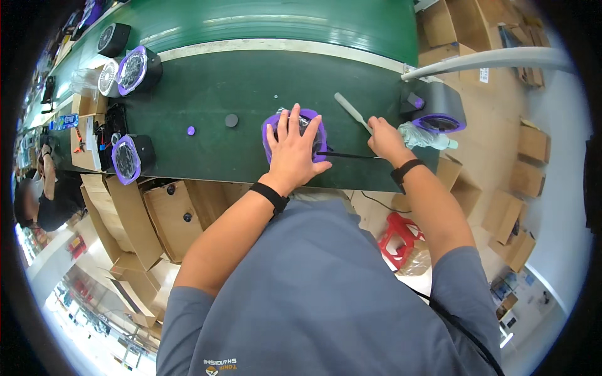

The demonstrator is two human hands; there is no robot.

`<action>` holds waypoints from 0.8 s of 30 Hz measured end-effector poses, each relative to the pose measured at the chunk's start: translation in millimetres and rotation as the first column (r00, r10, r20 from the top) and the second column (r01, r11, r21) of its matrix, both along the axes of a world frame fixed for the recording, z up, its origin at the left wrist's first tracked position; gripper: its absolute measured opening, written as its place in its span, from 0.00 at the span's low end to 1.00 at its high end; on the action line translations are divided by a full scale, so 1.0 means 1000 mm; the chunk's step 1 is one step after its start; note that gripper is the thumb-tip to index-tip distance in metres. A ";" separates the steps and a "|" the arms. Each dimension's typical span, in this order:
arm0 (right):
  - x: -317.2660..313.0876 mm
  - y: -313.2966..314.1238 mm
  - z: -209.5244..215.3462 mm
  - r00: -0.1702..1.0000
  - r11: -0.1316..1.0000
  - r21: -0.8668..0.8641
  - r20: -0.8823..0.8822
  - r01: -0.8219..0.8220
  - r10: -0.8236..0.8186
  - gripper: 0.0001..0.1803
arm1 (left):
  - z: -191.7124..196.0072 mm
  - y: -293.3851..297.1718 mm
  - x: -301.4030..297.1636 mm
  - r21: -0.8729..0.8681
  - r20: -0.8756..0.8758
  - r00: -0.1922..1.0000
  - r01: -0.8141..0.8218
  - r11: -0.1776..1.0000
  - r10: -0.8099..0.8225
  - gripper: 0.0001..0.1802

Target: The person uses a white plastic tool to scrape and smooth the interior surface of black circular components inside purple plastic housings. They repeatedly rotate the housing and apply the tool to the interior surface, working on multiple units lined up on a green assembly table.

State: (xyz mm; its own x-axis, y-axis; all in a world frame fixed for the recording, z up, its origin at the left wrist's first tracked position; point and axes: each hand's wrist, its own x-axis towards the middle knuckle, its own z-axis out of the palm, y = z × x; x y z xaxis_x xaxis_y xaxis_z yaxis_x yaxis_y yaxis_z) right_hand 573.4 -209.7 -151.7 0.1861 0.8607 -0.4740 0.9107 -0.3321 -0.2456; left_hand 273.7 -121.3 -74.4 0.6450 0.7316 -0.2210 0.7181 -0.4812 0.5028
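My left hand (291,149) lies with fingers spread across the top of a purple-rimmed black unit (268,125), which has clear film over its face. A thin black strip (351,155), perhaps a cord, runs from this unit toward my right hand (387,141). The fingers of my right hand are curled round the lower end of a pale grey stick-like tool (351,109); its gripped end is hidden. To the right of that hand lies crumpled clear plastic (415,136). A small purple round piece (191,131) and a dark grey round knob (231,120) sit to the left.
Similar purple-rimmed units (126,160) stand at the left, beside an open carton (88,141). Another unit (442,106) lies at the right end under a curved grey bar (495,59). Cartons (128,219) and a red stool (398,238) are below the green table (207,88). A co-worker (53,200) is far left.
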 end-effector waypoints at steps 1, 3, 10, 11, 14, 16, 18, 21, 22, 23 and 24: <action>0.006 -0.007 -0.003 1.000 0.999 0.028 -0.015 -0.014 0.015 0.13 | -0.001 0.000 0.004 -0.007 0.036 0.999 0.005 1.000 -0.005 0.65; 0.021 -0.023 -0.008 0.998 0.996 0.087 -0.042 -0.037 0.041 0.11 | -0.004 0.005 0.009 -0.049 0.047 0.999 0.026 0.998 -0.023 0.63; 0.025 -0.008 0.137 0.849 0.917 -0.290 -0.377 0.272 -0.371 0.17 | 0.004 0.025 -0.012 -0.088 0.016 1.000 0.024 0.996 -0.023 0.55; 0.022 -0.008 0.156 0.839 0.918 -0.294 -0.398 0.267 -0.372 0.17 | 0.012 0.025 -0.013 -0.049 -0.018 1.000 0.022 0.999 -0.023 0.60; 0.005 0.005 0.204 0.856 0.928 -0.310 -0.401 0.209 -0.327 0.17 | 0.009 0.020 -0.027 -0.032 -0.130 0.984 0.121 0.992 -0.125 0.69; -0.007 0.022 0.223 0.913 0.946 -0.307 -0.347 0.105 -0.214 0.15 | -0.001 0.016 -0.031 0.011 -0.078 0.989 0.124 0.992 -0.123 0.73; -0.014 0.033 0.222 0.939 0.973 -0.205 -0.302 0.105 -0.166 0.15 | -0.008 0.013 -0.031 0.032 -0.009 0.995 0.104 0.994 -0.104 0.74; -0.040 0.049 0.217 0.984 0.999 -0.033 -0.177 -0.028 0.022 0.17 | -0.014 0.010 -0.033 0.056 -0.023 0.993 0.120 0.991 -0.119 0.73; -0.054 0.055 0.214 0.988 0.995 0.021 -0.122 -0.097 0.099 0.18 | -0.016 0.008 -0.034 0.084 -0.022 0.993 0.115 0.990 -0.114 0.73; -0.072 0.061 0.209 0.987 0.990 0.001 -0.069 -0.144 0.144 0.19 | -0.019 0.006 -0.035 0.112 -0.020 0.994 0.110 0.988 -0.108 0.72; -0.089 0.066 0.203 0.982 0.982 -0.023 -0.011 -0.187 0.187 0.20 | -0.022 0.005 -0.035 0.140 -0.013 0.994 0.106 0.984 -0.105 0.71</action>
